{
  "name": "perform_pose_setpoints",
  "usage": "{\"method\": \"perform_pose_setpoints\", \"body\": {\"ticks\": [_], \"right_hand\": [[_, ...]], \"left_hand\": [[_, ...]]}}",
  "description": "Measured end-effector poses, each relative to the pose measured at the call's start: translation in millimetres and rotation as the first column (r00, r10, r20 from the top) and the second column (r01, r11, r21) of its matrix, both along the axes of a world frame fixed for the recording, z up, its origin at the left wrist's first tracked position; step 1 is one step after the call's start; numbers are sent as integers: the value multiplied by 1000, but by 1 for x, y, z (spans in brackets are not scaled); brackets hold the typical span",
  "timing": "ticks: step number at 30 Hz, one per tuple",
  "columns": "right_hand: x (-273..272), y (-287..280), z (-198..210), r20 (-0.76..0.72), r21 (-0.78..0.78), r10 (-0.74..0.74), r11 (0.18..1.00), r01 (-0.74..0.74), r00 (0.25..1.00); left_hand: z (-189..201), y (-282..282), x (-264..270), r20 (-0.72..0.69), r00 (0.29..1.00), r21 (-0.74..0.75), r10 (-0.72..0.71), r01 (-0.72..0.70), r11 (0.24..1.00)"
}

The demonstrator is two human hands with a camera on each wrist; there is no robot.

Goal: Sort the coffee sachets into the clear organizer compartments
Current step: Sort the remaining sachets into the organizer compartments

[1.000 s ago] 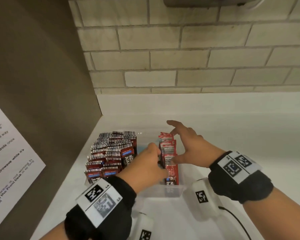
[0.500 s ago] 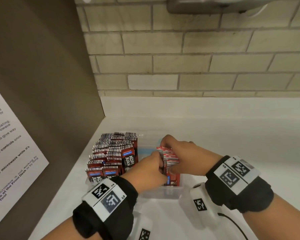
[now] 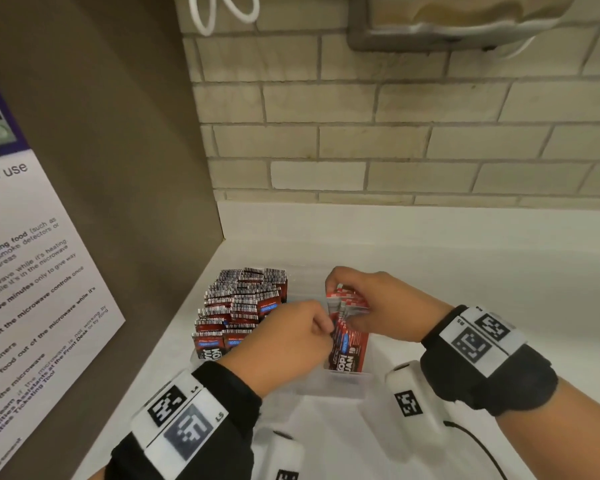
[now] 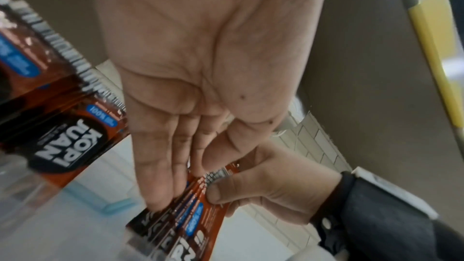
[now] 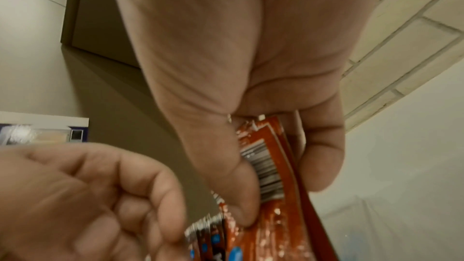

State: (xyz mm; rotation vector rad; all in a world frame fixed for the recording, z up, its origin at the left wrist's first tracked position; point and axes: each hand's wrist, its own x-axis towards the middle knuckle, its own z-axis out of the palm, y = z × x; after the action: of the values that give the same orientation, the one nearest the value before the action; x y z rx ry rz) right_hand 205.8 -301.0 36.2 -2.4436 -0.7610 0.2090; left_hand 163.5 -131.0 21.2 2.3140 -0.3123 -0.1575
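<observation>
Both hands work together over the right compartment of the clear organizer (image 3: 329, 389). The right hand (image 3: 378, 306) pinches the tops of a small bundle of red coffee sachets (image 3: 349, 336) between thumb and fingers; the wrist view shows the thumb pressed on the barcode strip. The left hand (image 3: 284, 341) lies against the bundle's left face, fingers mostly straight, fingertips (image 4: 160, 192) pushing the sachet edges into line rather than gripping.

Risk, as judged: the bundle is fanned at its lower end, so if the pinch slackens the loose sachets may splay or tip into the unfilled middle compartment. Pressing down unevenly could crumple the front sachet or shove the light organizer along the white counter (image 3: 465, 271).

Surroundings: the left compartment holds a dense stack of sachets (image 3: 243, 306), near the left hand's knuckles; a careless wrist could knock its top row. A brown side panel (image 3: 118, 168) with a printed notice (image 3: 32, 289) stands at the left, a brick wall (image 3: 395, 133) behind. A black cable (image 3: 478, 445) trails under the right wrist and could snag.
</observation>
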Motion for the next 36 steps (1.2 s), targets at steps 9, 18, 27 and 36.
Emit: {"method": "perform_pose_setpoints", "body": {"ticks": [9, 18, 27, 36], "right_hand": [[-19, 3, 81, -84, 233, 53, 972, -32, 995], [-41, 50, 93, -233, 361, 178, 929, -84, 956], [-75, 70, 30, -230, 649, -183, 703, 291, 956], [-91, 85, -3, -336, 785, -174, 491, 377, 926]], "left_hand": [[51, 29, -21, 146, 986, -433, 76, -6, 901], [42, 51, -41, -227, 926, -754, -302, 29, 656], [14, 71, -36, -210, 977, -858, -41, -164, 486], [10, 67, -39, -146, 987, -852, 74, -163, 498]]}}
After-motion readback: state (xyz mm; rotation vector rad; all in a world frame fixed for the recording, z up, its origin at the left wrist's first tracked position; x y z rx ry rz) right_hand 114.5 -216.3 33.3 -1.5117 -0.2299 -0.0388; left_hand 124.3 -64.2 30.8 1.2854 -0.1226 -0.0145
